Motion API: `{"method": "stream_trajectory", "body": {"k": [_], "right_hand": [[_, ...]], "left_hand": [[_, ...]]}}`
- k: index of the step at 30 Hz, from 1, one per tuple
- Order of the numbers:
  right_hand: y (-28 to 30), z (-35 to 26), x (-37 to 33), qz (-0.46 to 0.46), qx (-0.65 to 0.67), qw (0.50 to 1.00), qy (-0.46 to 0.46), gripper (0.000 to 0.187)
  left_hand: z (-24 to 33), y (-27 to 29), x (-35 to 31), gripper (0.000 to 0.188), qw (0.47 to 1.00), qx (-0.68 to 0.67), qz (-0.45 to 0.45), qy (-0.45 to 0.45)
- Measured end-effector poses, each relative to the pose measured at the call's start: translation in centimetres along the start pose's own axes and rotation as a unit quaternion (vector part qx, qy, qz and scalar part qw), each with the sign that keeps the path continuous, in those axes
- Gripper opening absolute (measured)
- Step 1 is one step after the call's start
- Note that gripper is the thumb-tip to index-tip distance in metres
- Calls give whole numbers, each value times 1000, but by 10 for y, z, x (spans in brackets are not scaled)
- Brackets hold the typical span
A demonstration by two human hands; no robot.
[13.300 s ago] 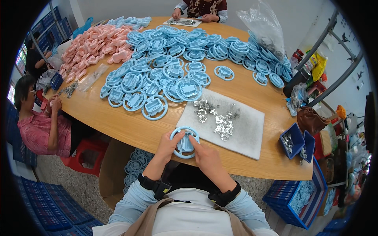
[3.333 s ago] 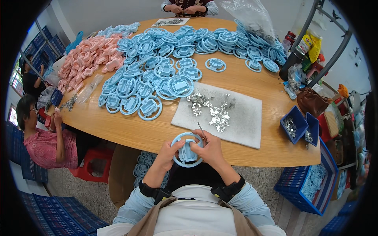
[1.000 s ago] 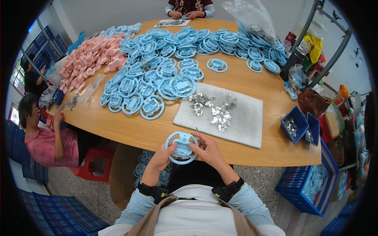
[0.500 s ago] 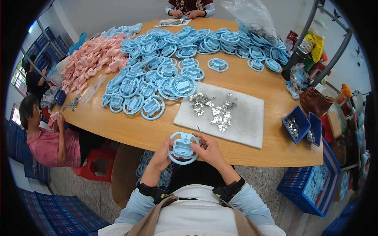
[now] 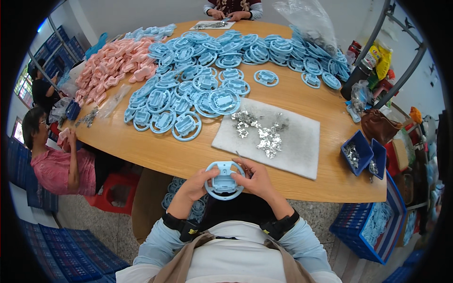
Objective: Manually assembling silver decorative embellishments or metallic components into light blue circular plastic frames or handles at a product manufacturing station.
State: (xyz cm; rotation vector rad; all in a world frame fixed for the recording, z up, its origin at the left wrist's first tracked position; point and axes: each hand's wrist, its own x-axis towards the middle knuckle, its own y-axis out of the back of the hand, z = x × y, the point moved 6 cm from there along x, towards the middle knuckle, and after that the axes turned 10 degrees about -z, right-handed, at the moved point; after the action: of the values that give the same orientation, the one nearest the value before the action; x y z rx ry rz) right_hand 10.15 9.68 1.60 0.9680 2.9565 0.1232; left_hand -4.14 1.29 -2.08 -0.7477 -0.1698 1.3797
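Observation:
Between my two hands, just off the table's front edge, is a light-blue plastic toy steering wheel [image 5: 224, 189] with a recessed middle. My left hand [image 5: 194, 185] grips its left side, thumb pressed on the inner part. My right hand [image 5: 257, 180] grips the right side, its thumb at the middle. A thin, pointed dark tool [image 5: 239, 154], perhaps tweezers, sticks up from the right hand's fingers; the rest of it is hidden. Beyond my hands, a white foam pad [image 5: 298, 150] bears a scatter of small shiny metal pieces [image 5: 270, 140].
Light-blue wheels [image 5: 203, 96] are heaped across the table [image 5: 155, 147], with pink plastic parts [image 5: 113, 63] at left. Blue bins [image 5: 355, 152] of metal pieces stand at the right edge, above a blue crate [image 5: 363, 231]. One person [image 5: 63, 165] sits at left, another [image 5: 233, 12] across.
Both thumbs now press on the wheel's middle; before, the left thumb was nearer its rim. Hands and wheel sit slightly further right in view. The view has shifted a little.

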Motion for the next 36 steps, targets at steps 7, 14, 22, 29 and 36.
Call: {"method": "stream_trajectory", "body": {"k": [7, 14, 22, 29, 36], "right_hand": [[-2, -48, 2, -92, -163, 977, 102, 48], [4, -50, 15, -98, -195, 968, 122, 34], [118, -10, 58, 171, -369, 913, 33, 15], [119, 21, 94, 122, -464, 876, -51, 12], [98, 17, 117, 109, -544, 832, 30, 11]], "left_hand": [[24, -21, -2, 47, 967, 217, -129, 43], [24, -25, 6, 45, 968, 224, -109, 36], [18, -14, 25, 29, 997, 24, 21, -72], [-2, 8, 44, 32, 992, -26, 51, -110], [1, 23, 36, 32, 991, -13, 6, -134]]}}
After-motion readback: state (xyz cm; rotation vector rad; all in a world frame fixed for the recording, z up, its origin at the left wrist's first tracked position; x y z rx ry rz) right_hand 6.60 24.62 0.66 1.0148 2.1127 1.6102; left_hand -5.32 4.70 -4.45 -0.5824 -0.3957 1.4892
